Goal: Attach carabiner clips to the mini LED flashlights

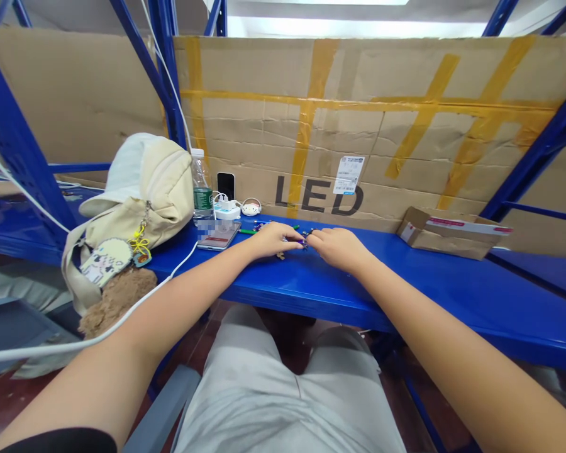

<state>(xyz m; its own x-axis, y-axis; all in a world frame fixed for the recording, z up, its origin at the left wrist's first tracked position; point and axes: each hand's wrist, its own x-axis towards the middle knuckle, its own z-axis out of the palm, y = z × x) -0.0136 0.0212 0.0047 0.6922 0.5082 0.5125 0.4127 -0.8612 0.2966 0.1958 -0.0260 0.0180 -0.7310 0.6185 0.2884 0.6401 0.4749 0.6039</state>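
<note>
Both my hands rest on the blue metal shelf (453,289), close together. My left hand (276,239) has its fingers curled and pinches a small dark part that lies between the two hands. My right hand (337,246) is also curled, its fingertips meeting the same small part (304,240). The part is too small to name. Several thin pen-like items (264,225), some green, lie just behind my hands. A small metallic bit (280,255) sits on the shelf under my left hand.
A cream bag (146,195) with a white cap and charms sits at the left. A water bottle (200,189), an upright phone (225,185), a white charger (227,207) and a flat phone (218,234) stand beside it. A small cardboard box (448,233) lies right. A taped cardboard sheet (382,126) marked LED backs the shelf.
</note>
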